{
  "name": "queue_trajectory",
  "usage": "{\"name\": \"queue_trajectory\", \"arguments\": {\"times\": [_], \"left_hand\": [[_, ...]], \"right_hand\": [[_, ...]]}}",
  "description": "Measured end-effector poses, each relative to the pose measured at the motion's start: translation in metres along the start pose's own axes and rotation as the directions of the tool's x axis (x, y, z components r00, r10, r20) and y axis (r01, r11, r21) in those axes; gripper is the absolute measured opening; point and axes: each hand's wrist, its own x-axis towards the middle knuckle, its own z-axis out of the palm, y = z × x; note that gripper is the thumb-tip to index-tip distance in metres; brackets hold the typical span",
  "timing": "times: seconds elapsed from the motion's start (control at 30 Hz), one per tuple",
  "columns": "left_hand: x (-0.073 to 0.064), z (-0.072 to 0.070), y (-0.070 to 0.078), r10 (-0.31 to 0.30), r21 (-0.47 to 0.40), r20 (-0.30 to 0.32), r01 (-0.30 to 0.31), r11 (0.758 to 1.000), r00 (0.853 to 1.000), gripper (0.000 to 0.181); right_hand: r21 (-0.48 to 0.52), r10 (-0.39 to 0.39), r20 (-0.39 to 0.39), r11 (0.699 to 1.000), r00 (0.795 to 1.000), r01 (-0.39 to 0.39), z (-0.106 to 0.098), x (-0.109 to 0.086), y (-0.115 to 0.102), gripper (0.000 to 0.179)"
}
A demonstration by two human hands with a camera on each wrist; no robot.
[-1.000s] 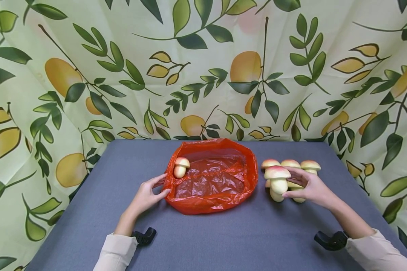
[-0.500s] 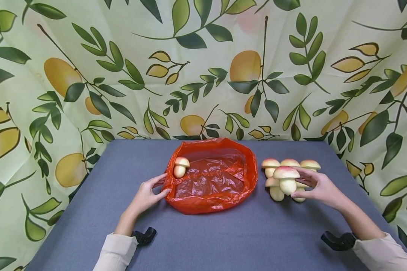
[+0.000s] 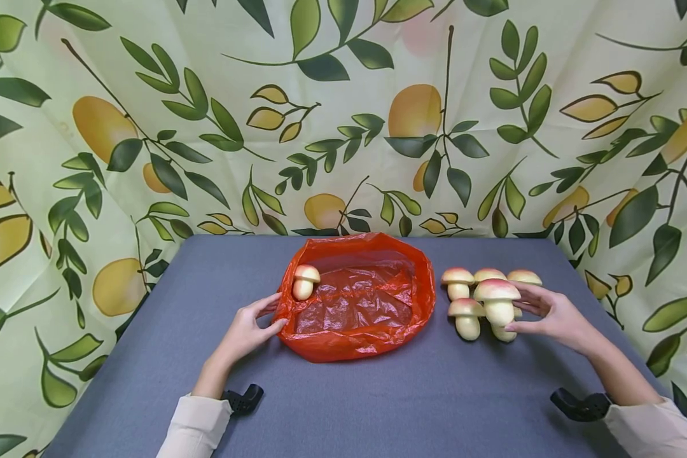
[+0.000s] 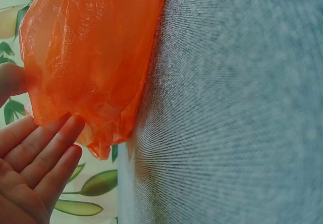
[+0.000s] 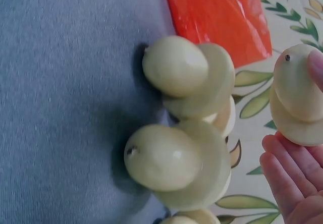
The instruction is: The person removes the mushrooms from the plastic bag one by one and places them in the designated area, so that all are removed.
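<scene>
In the head view, my right hand (image 3: pixel 555 321) pinches a toy mushroom (image 3: pixel 498 294) with a pink-tinged cap, thumb on one side and fingers on the other. It overlaps a group of similar mushrooms (image 3: pixel 466 318) standing on the table; the right wrist view has the held mushroom (image 5: pixel 292 90) apart from them. At centre lies a red plastic bag (image 3: pixel 349 348), mouth wide and facing up. One mushroom (image 3: pixel 305 283) is inside, against the bag's left wall. My left hand (image 3: pixel 252 329) touches the bag's left side; its fingers (image 4: pixel 50 148) look straight in the left wrist view.
The blue-grey cloth-covered table (image 3: pixel 355 413) ends at a hanging leaf-and-fruit patterned cloth (image 3: pixel 343 127). Black wrist devices sit on the left wrist (image 3: pixel 245 399) and the right wrist (image 3: pixel 581 405). More mushrooms stand behind the held one, including a back-right mushroom (image 3: pixel 525 277).
My right hand has moved to the right with the held mushroom, uncovering more of the front-left mushroom in the group. The left hand and the bag have stayed in place.
</scene>
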Motion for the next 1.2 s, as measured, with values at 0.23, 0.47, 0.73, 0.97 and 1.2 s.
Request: {"name": "queue_trajectory", "arguments": {"times": [0.23, 0.47, 0.73, 0.97, 1.2], "left_hand": [[0.0, 0.0, 0.0, -0.006, -0.003, 0.004, 0.006, 1.0, 1.0, 0.053], [0.0, 0.0, -0.002, -0.007, 0.005, 0.011, 0.007, 1.0, 1.0, 0.052], [0.0, 0.0, 0.0, -0.008, -0.007, 0.011, 0.008, 1.0, 1.0, 0.053], [0.0, 0.0, 0.0, -0.021, -0.008, 0.021, 0.021, 1.0, 1.0, 0.052], [0.0, 0.001, 0.0, -0.025, -0.005, 0.023, 0.025, 1.0, 0.999, 0.053]], "right_hand": [[-0.044, 0.085, -0.015, 0.995, 0.996, -0.086, -0.013, -0.003, 0.009, 0.072], [-0.062, 0.106, -0.036, 0.992, 0.994, -0.108, -0.022, -0.006, 0.017, 0.076], [-0.053, 0.095, -0.024, 0.994, 0.995, -0.096, -0.03, -0.011, 0.025, 0.07], [-0.126, 0.15, -0.012, 0.981, 0.989, -0.15, -0.038, -0.016, 0.032, 0.072], [-0.137, 0.162, -0.017, 0.977, 0.987, -0.163, -0.043, -0.023, 0.041, 0.07]]}}
